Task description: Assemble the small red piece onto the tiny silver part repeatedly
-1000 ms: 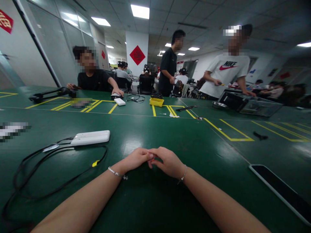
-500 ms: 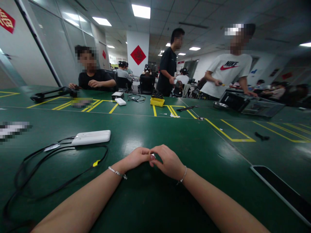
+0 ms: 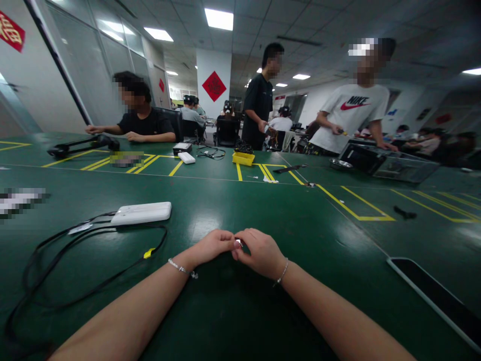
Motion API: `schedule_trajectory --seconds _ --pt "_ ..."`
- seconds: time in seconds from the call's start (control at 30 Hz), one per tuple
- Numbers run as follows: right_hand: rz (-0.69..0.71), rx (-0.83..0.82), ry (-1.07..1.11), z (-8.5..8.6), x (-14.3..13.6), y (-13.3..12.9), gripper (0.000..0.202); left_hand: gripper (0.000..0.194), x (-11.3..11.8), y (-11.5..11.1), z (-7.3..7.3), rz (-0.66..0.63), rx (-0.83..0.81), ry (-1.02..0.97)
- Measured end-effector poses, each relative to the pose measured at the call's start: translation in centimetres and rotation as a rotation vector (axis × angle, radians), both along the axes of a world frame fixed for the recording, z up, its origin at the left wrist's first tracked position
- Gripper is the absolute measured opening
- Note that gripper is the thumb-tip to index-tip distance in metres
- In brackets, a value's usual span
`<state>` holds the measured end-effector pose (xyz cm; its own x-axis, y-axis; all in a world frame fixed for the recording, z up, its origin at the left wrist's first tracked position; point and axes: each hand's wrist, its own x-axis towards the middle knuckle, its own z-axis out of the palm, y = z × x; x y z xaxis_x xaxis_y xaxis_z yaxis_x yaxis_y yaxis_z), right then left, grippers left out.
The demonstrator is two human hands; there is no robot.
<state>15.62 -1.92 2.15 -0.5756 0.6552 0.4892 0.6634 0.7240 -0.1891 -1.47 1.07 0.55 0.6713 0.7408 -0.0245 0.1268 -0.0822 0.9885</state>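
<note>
Over the green table [image 3: 210, 321], my left hand [image 3: 215, 245] and my right hand [image 3: 260, 251] meet at their fingertips. Between them is a small shiny silvery thing [image 3: 239, 243], mostly covered by the fingers and too small to name. The left thumb and fingers are pinched at it. My right thumb and index finger curl around it from the other side. Each wrist has a thin silvery bracelet. Left of my hands lies a white power bank [image 3: 142, 213] with a black cable [image 3: 112, 283] looped beside it.
A flat dark-faced device with a pale rim [image 3: 432, 298] lies at the right. Farther back are a yellow tray [image 3: 243, 159] with black cables, a smaller white block [image 3: 186, 158], yellow tape lines and a dark case [image 3: 391, 158] handled by a standing person. Another person sits at the far left.
My hands stay together, the right fingers closing slightly around the small shiny thing. The seated person across the table has turned and reached toward the left.
</note>
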Motion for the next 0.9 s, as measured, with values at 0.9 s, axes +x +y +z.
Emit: schedule_trajectory --seconds 0.9 --pt "-1.539 -0.354 0.045 -2.5 21.3 4.1 0.049 0.037 0.0 -0.1 0.6 0.077 0.211 0.111"
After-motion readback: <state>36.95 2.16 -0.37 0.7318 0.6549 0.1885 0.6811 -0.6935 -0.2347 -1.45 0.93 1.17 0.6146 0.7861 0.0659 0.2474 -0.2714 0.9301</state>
